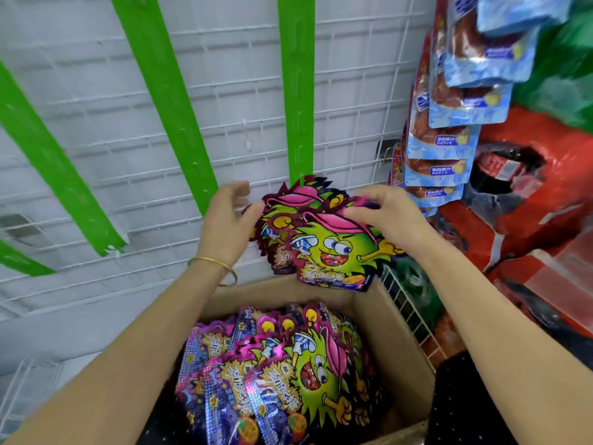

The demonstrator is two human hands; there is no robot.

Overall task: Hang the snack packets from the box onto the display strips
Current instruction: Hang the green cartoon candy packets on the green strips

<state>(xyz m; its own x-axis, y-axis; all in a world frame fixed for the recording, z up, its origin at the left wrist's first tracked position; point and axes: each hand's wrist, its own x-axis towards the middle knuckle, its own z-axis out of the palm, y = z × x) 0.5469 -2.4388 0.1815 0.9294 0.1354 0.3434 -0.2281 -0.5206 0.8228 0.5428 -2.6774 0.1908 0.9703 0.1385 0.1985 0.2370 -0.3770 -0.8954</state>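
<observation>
Green strips (296,91), white grid (240,101), purple-green cartoon packets (337,252), brown box (394,332), perhaps red bags (529,203)

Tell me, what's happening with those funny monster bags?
A person is hanging snack bags on a green strip. The right hand pinches the top of the front packet, just under the strip's lower end, where a back packet already hangs. The left hand touches their left edge. The box below holds many more packets.
</observation>
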